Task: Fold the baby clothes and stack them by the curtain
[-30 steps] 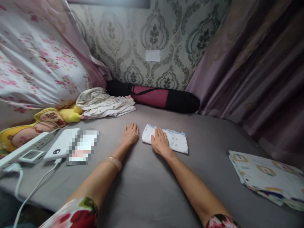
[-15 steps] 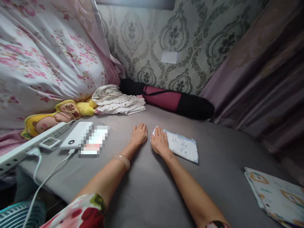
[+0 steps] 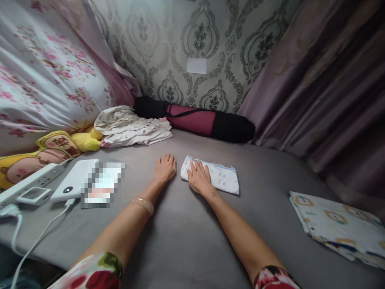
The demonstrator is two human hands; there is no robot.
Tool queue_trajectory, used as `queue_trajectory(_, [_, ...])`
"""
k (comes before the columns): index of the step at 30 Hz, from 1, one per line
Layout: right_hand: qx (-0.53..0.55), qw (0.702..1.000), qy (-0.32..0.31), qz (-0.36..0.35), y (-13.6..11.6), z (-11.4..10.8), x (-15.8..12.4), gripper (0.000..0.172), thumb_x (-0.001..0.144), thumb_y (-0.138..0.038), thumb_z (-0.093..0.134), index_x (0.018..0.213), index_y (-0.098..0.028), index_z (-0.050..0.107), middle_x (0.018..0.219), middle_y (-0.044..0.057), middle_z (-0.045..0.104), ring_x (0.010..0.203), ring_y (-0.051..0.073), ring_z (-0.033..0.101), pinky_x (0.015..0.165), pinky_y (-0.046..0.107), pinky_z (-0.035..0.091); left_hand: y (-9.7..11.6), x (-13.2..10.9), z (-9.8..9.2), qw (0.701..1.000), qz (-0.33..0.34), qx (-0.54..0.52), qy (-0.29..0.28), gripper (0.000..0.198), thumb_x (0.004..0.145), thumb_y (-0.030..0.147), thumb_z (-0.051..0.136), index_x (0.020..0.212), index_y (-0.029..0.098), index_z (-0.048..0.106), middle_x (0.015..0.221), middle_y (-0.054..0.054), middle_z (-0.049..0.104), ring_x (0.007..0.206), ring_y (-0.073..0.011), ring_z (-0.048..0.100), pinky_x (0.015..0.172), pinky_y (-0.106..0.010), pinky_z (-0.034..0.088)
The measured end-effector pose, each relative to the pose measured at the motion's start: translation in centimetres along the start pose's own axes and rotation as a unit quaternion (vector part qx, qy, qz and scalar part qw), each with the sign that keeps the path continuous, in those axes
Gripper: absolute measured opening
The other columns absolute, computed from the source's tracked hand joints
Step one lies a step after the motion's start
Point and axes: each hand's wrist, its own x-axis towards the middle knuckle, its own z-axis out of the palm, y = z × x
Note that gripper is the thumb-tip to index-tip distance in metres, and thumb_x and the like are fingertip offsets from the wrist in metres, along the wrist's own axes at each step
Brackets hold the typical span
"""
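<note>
A folded white cloth [image 3: 224, 178] with pale blue prints and a blue edge lies flat on the grey sheet [image 3: 180, 237]. My right hand [image 3: 200, 176] rests on its left part, palm down and fingers extended. Left of the cloth, apart from it, my left hand [image 3: 166, 167] lies flat on the sheet, fingers stretched out and nothing in them. A pale bangle [image 3: 143, 205] circles my left wrist.
A black and maroon long bag [image 3: 192, 120] lies along the wall, beside a crumpled white cloth [image 3: 132, 126]. At left are a yellow plush [image 3: 87, 140], a power strip [image 3: 45, 178], a white power bank [image 3: 78, 180] and a cable [image 3: 45, 233]. Folded printed fabric [image 3: 337, 224] lies at right.
The view has turned slightly right, so everything sits further left in it. My right hand has shifted a little further onto the folded cloth; my left hand still lies flat on the sheet.
</note>
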Motion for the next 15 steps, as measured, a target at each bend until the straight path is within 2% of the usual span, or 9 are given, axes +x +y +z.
queue_trajectory(5, [-0.001, 0.998, 0.051, 0.037, 0.9, -0.2, -0.8, 0.059, 0.1, -0.036, 0.027, 0.149, -0.003, 0.031, 0.157, 0.017, 0.023, 0.146, 0.028, 0.015, 0.117, 0.046, 0.005, -0.1, -0.1, 0.0, 1.0, 0.003, 0.007, 0.0, 0.048, 0.098, 0.031, 0.024, 0.136, 0.012, 0.046, 0.149, -0.016, 0.042, 0.14, -0.0266, 0.035, 0.115, -0.049, 0.023])
queue_trajectory(9, [0.021, 0.998, 0.011, 0.051, 2.0, -0.5, -1.4, 0.061, 0.099, -0.037, 0.028, 0.147, 0.0, 0.032, 0.155, 0.019, 0.029, 0.144, 0.029, 0.022, 0.116, 0.043, 0.013, -0.3, 0.0, 0.1, 1.0, 0.006, 0.014, -0.004, 0.049, 0.099, 0.033, 0.023, 0.135, 0.011, 0.047, 0.149, -0.016, 0.043, 0.139, -0.0271, 0.037, 0.114, -0.049, 0.025])
queue_trajectory(13, [0.015, 0.997, 0.043, 0.065, 3.2, -1.0, -2.1, 0.061, 0.099, -0.036, 0.026, 0.148, 0.0, 0.03, 0.156, 0.018, 0.026, 0.145, 0.028, 0.018, 0.117, 0.043, 0.011, -0.4, 0.1, 0.2, 1.0, 0.004, 0.017, -0.009, 0.05, 0.098, 0.033, 0.023, 0.137, 0.012, 0.047, 0.149, -0.015, 0.043, 0.139, -0.0269, 0.037, 0.114, -0.049, 0.025])
queue_trajectory(15, [0.017, 0.997, 0.029, 0.069, 3.8, -1.1, -2.4, 0.061, 0.099, -0.035, 0.026, 0.148, 0.0, 0.03, 0.156, 0.018, 0.026, 0.145, 0.028, 0.019, 0.117, 0.042, 0.011, -0.4, 0.2, 0.3, 1.0, 0.006, 0.02, -0.011, 0.05, 0.098, 0.034, 0.023, 0.136, 0.013, 0.047, 0.149, -0.015, 0.043, 0.139, -0.027, 0.037, 0.114, -0.05, 0.026])
